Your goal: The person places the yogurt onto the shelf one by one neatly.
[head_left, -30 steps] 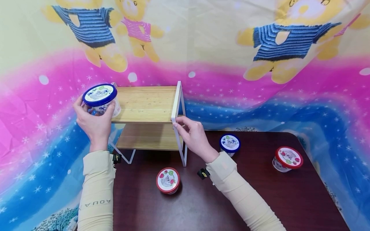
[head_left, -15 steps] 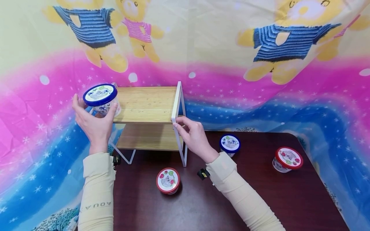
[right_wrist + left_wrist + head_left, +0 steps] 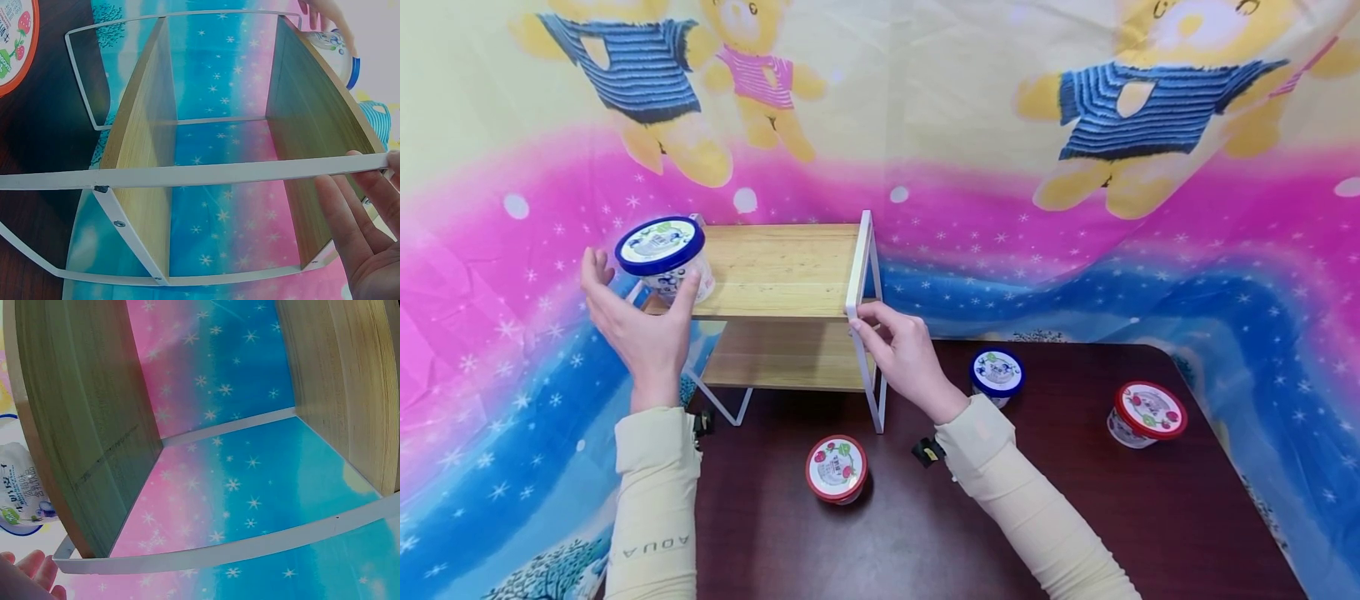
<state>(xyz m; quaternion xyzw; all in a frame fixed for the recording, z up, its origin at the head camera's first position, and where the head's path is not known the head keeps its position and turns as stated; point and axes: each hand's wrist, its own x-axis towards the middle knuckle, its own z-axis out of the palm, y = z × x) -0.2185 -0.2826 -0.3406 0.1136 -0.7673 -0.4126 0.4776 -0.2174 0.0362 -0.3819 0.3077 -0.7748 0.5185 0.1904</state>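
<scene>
A clear plastic tub with a blue lid (image 3: 660, 243) stands at the left end of the top board (image 3: 782, 268) of a two-tier wooden shelf. My left hand (image 3: 643, 346) is beside and in front of it, thumb and fingers spread apart, the fingers off the tub's left side. The left wrist view shows the tub's printed side (image 3: 22, 487) above that hand's fingertips (image 3: 40, 565). At the shelf's right end, my right hand (image 3: 910, 354) pinches the white metal frame (image 3: 855, 292) near its top front corner. In the right wrist view its fingers (image 3: 340, 206) meet the frame bar.
On the dark wood table (image 3: 925, 533), a red-lidded tub (image 3: 837, 469) stands in front of the shelf. A blue-lidded tub (image 3: 997, 373) and another red-lidded tub (image 3: 1146, 412) stand to the right. A patterned cloth backdrop (image 3: 955, 208) hangs behind the shelf.
The left hand's fingers have loosened from the blue-lidded tub and spread, and the hand has drawn slightly left and down. The tub stays in place. The right hand has kept its pinch.
</scene>
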